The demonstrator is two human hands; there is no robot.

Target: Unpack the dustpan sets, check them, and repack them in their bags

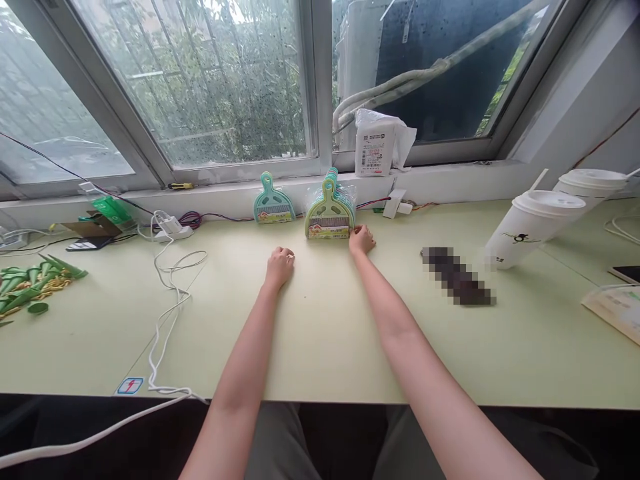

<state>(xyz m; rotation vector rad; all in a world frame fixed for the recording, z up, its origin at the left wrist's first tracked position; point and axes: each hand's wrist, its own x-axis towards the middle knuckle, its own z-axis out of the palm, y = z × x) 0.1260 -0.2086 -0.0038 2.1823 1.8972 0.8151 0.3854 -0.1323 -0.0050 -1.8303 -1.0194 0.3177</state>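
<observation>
Two hands: right hand touching plastic-wrapped dustpan stack; left hand fisted.

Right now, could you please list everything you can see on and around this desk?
stack of mini dustpans: one stack in clear wrap, green in front and teal behind, back of desk at centre
single dustpan: one, teal, left of the stack, against the sill
lidded cups: two, white, right side of desk
tissue pack: one, white, on the window sill
power strip and cable: one, white, left of centre, cable trailing off the front edge
green cones: a pile, far left
desk: one, pale green
left hand: one, curled loosely, resting on the desk
right hand: one, touching the stack's lower right corner
</observation>
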